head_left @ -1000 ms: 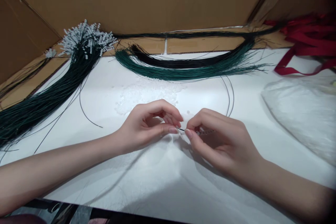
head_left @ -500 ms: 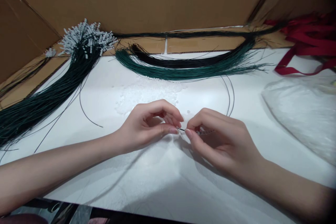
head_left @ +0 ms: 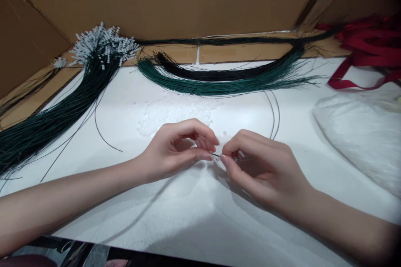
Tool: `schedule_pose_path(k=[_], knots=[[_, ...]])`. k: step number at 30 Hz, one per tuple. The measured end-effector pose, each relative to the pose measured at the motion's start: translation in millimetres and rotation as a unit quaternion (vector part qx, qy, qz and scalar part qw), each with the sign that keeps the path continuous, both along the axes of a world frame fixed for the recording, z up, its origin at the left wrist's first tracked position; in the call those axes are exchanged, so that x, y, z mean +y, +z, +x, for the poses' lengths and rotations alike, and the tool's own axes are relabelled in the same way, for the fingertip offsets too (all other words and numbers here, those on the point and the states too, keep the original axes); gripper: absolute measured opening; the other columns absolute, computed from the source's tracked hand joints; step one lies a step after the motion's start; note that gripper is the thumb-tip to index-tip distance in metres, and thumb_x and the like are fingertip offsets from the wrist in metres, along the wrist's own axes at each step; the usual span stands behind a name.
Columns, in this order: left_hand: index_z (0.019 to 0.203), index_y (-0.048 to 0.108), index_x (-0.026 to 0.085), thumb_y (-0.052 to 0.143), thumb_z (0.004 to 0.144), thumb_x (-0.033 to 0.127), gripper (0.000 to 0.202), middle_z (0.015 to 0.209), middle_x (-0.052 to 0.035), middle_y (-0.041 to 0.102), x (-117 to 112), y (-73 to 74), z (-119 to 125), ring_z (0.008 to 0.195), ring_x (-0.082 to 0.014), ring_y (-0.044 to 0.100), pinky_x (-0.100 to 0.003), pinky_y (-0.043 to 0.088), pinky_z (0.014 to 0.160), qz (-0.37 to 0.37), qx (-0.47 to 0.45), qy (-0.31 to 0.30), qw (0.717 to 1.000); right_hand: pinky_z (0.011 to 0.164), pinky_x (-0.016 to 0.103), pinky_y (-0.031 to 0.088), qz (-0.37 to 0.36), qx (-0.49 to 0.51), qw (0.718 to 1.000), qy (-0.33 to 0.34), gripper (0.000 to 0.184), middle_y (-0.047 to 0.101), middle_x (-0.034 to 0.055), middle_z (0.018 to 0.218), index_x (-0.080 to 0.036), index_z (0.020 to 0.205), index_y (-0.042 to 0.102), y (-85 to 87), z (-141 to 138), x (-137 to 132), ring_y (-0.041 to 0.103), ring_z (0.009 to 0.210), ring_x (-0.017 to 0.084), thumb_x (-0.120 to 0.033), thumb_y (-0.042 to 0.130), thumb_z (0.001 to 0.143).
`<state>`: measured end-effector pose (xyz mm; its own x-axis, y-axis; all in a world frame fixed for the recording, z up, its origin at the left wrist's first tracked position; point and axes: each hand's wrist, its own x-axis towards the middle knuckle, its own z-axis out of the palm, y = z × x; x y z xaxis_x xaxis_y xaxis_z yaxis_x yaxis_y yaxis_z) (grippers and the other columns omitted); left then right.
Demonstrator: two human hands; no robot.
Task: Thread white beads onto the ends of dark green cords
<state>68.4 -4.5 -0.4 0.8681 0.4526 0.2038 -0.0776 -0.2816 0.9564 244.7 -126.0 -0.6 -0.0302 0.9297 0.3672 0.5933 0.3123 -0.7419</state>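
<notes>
A thin dark wire [head_left: 216, 155] bridges the short gap between my two hands, low over the white tabletop. My left hand [head_left: 175, 146] pinches one side of it between thumb and fingertips. From the right, my right hand [head_left: 266, 162] grips the wire between thumb and index finger. A row of small pale beads [head_left: 243, 159] shows on the wire behind the right fingertips, partly hidden by that hand. Just beyond my left hand lies a scatter of small clear-white beads [head_left: 175, 110].
Dark green wires with white-beaded ends [head_left: 105, 48] lie at left. Behind the loose beads curve green wires [head_left: 200, 87] and black wires [head_left: 216, 76]. Red ribbon [head_left: 354, 69] and a clear plastic bag [head_left: 360, 133] sit at right. Cardboard [head_left: 200, 0] walls the back.
Almost nothing differs. My right hand has shifted very slightly, while both hands keep their pinch on the wire.
</notes>
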Motion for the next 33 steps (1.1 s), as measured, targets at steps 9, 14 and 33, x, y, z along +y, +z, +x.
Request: schedule_pose_path(k=[9, 14, 33], knots=[[0.097, 0.065, 0.016, 0.072, 0.082, 0.015, 0.016, 0.09, -0.0048, 0.066, 0.1, -0.6, -1.3, 0.08, -0.0145, 0.065, -0.026, 0.058, 0.072, 0.001, 0.006, -0.001, 1.0, 0.054, 0.026, 0.04, 0.001, -0.004, 1.0, 0.003, 0.015, 0.054, 0.0002, 0.072, -0.02, 0.079, 0.055, -1.5, 0.1, -2.1, 0.05, 0.061, 0.012, -0.006, 0.056, 0.085], [0.099, 0.065, 0.017, 0.071, 0.083, 0.014, 0.017, 0.09, -0.0043, 0.066, 0.1, -1.9, -1.7, 0.082, -0.0143, 0.066, -0.025, 0.057, 0.073, 0.004, 0.005, -0.008, 1.0, 0.054, 0.026, 0.04, 0.005, -0.002, 1.0, 0.005, 0.016, 0.054, 0.0, 0.071, -0.02, 0.078, 0.055, -1.1, -0.5, -2.2, 0.05, 0.061, 0.011, -0.006, 0.055, 0.085], [0.1, 0.064, 0.017, 0.07, 0.084, 0.011, 0.018, 0.089, -0.0038, 0.066, 1.1, -2.1, -1.4, 0.081, -0.0122, 0.063, -0.022, 0.054, 0.072, 0.023, 0.003, -0.023, 0.999, 0.056, 0.025, 0.039, 0.011, 0.0, 1.0, 0.004, 0.014, 0.054, -0.0002, 0.071, -0.018, 0.078, 0.057, -2.0, -0.2, -2.5, 0.049, 0.062, 0.01, -0.005, 0.057, 0.085]])
